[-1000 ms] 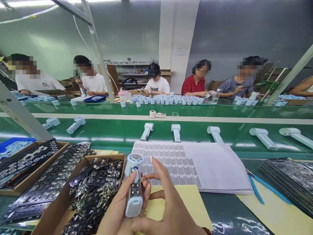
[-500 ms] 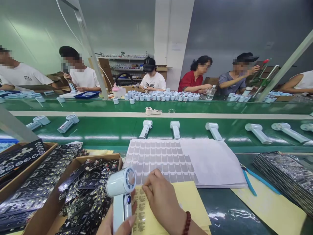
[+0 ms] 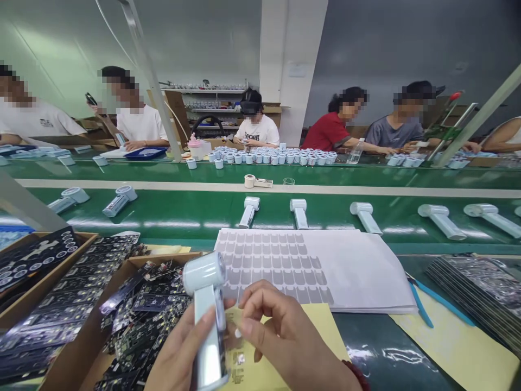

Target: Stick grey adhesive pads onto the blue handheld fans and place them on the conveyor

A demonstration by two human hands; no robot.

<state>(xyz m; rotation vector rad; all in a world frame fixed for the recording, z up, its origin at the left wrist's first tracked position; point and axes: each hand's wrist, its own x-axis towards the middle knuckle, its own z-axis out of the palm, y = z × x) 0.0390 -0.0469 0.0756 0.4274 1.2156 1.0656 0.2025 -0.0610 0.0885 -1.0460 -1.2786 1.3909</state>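
We grip the pale-blue plastic handheld fan (image 3: 205, 320) in our left hand (image 3: 183, 353); our right hand (image 3: 280, 336) pinches a small sticker (image 3: 237, 332) against its handle near the bench's front edge. We should align it squarely, then press flat.

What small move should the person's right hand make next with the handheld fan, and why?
Probably bring the right hand the last bit left and press its pinched fingertips onto the handle of the pale blue plastic handheld fan. The left hand holds the fan upright, and the right fingers sit pinched beside its handle, above the yellow sheet.
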